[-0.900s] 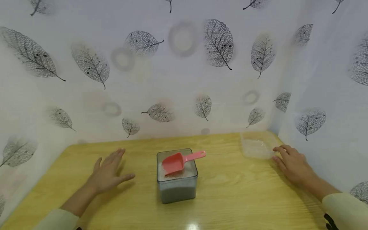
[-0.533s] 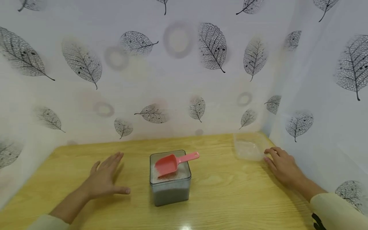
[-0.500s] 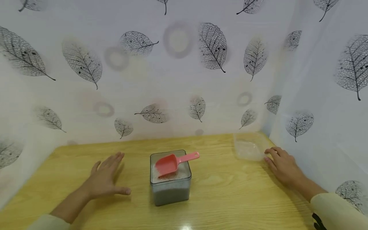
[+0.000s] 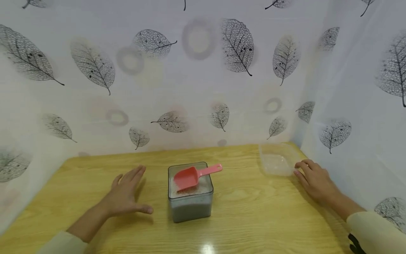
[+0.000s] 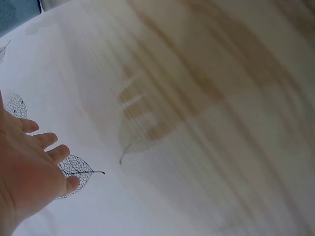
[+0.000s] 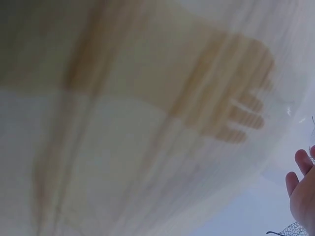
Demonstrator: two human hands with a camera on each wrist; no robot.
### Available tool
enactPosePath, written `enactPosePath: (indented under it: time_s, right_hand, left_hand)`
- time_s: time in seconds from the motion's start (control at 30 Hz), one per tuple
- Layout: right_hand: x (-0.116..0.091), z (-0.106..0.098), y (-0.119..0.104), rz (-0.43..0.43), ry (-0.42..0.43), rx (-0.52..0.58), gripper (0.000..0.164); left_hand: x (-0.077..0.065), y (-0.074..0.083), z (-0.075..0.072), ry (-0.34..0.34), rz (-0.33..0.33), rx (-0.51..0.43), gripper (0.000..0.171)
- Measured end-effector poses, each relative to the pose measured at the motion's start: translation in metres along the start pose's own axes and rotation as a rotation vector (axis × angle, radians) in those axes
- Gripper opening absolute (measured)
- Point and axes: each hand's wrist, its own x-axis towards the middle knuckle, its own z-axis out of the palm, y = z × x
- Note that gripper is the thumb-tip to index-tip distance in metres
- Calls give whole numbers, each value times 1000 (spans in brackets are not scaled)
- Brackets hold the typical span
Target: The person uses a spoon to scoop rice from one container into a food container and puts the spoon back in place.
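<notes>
A square grey see-through canister [image 4: 191,210] stands on the table, filled nearly to the rim with pale grains. On the grains lies a pink scoop [image 4: 187,179], its handle reaching over the right rim. My left hand [image 4: 122,197] hovers to the left of the canister with fingers extended and thumb pointing at it, holding nothing. At the back right is a clear plastic box [image 4: 276,164]. The fingertips of my right hand [image 4: 318,181] are right at its near right corner, fingers loosely bent. In the wrist views the left palm [image 5: 32,169] and right fingers [image 6: 300,172] show at the edges.
Pale wood-grain table [image 4: 250,218] runs back to a white leaf-printed curtain [image 4: 203,84]. Another curtain side [image 4: 345,155] stands close beyond my right hand. The table between canister and clear box is bare wood.
My left hand has come slightly nearer to the canister. The right hand stays by the clear box. The head view has shifted a little; canister and scoop lie as before.
</notes>
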Motion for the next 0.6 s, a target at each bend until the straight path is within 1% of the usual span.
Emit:
enactPosePath:
  time_s: [0.2, 0.27, 0.47, 0.6]
  right_hand:
    - [-2, 0, -3, -20, 21, 3, 16]
    - [-3, 2, -4, -26, 28, 9, 15]
    - [-4, 6, -6, -58, 51, 17, 14]
    - [-3, 6, -8, -62, 56, 24, 14]
  left_hand:
    - [5, 7, 3, 4, 28, -6, 140]
    - [4, 10, 5, 0, 34, -13, 141]
    - [7, 19, 6, -9, 38, -33, 139]
    - [9, 23, 6, -13, 40, -28, 137]
